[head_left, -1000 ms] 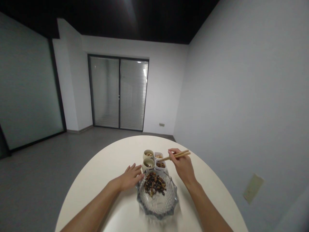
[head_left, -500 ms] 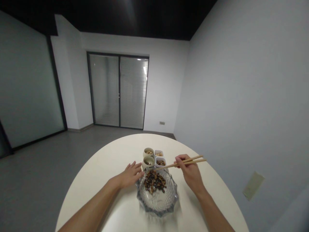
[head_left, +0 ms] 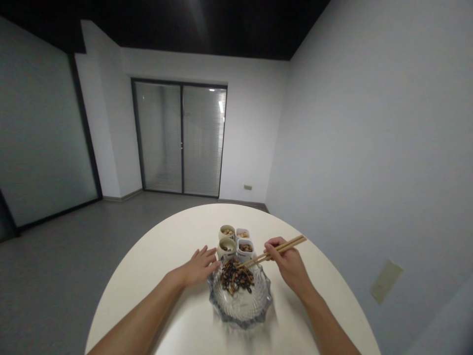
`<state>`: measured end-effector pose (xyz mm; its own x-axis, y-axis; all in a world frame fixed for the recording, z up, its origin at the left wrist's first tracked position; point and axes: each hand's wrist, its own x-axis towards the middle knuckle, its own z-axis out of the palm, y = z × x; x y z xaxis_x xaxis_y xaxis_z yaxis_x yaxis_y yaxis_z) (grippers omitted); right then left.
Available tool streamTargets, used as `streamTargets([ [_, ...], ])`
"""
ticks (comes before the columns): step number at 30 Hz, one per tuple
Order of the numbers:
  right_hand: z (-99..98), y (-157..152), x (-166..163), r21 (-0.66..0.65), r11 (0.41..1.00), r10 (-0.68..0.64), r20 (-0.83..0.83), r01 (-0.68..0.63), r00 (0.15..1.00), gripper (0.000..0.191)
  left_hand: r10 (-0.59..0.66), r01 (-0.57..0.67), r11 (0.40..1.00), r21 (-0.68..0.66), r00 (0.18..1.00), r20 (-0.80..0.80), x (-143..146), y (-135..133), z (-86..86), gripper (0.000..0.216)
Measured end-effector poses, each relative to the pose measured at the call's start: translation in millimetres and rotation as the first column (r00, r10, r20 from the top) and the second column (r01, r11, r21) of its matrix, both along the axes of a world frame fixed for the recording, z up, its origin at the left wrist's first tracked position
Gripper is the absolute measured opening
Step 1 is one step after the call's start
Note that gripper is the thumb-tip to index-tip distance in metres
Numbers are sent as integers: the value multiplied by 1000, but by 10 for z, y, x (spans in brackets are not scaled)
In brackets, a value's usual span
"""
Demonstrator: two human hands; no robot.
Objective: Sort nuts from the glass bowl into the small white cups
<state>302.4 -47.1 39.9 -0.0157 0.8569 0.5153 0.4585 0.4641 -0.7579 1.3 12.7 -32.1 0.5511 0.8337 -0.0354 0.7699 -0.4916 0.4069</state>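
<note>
A pair of wooden chopsticks (head_left: 284,248) is held in my right hand (head_left: 286,259), its tips at the dark and brown seeds or nuts (head_left: 235,277) heaped in a clear glass bowl (head_left: 242,318). Whether the tips pinch a piece is too small to tell. My left hand (head_left: 201,267), fingers spread, rests at the bowl's left rim. Just behind the bowl stand two greenish round cups (head_left: 226,249) and two white square cups (head_left: 246,250), with small pieces inside them.
Everything stands on a round cream-white table (head_left: 166,241). A white wall (head_left: 369,148) rises on the right, with a socket plate (head_left: 386,281). Glass doors with blinds (head_left: 181,138) are at the back.
My right hand has turned the chopsticks so their tips dip from near the white cup down into the heap, and the sticks have drawn closer together. My left hand stays in place.
</note>
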Motion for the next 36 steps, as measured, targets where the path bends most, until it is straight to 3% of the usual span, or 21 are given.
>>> streamTargets([
  [6, -20, -12, -20, -11, 999, 52, 35, -51, 998, 24, -18, 18, 1000, 13, 1000, 7, 9, 15, -3, 61],
  [20, 7, -37, -42, 54, 998, 19, -91, -15, 996, 26, -3, 3, 1000, 3, 1000, 15, -92, 13, -7, 59],
  [28, -70, -3, 38, 216, 967, -76, -259, 135, 963, 23, -1, 1, 1000, -9, 1000, 11, -107, -52, 81, 60],
  [36, -79, 25, 55, 188, 963, -155, -211, 196, 965, 28, 5, -5, 1000, -18, 1000, 12, -81, -99, 149, 58],
])
